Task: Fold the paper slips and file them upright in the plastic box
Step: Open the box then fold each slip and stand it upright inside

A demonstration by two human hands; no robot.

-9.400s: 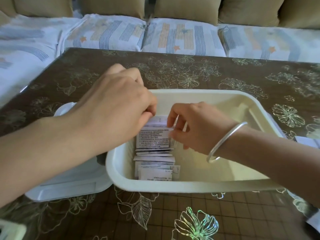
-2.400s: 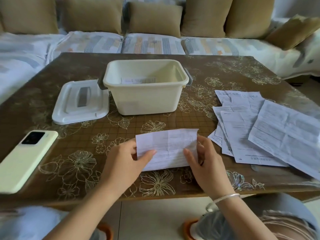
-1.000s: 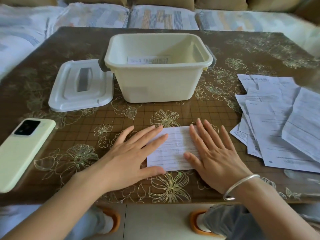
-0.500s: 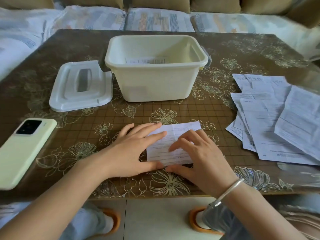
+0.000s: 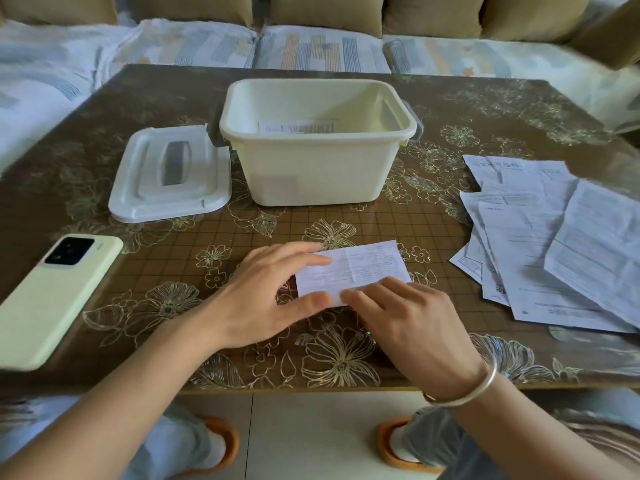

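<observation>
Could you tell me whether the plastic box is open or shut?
Open: the plastic box has no cover, and its lid lies flat beside it.

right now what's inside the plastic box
Inside the plastic box, the top edge of printed paper slips shows above the near rim. The near wall hides the rest, their number and the floor.

This is a home living room. A sofa with tan back cushions and striped seat covers runs across the top of the frame. A low coffee table with a glossy floral cover fills the middle. Orange slippers rest on pale floor tiles at the bottom.
</observation>
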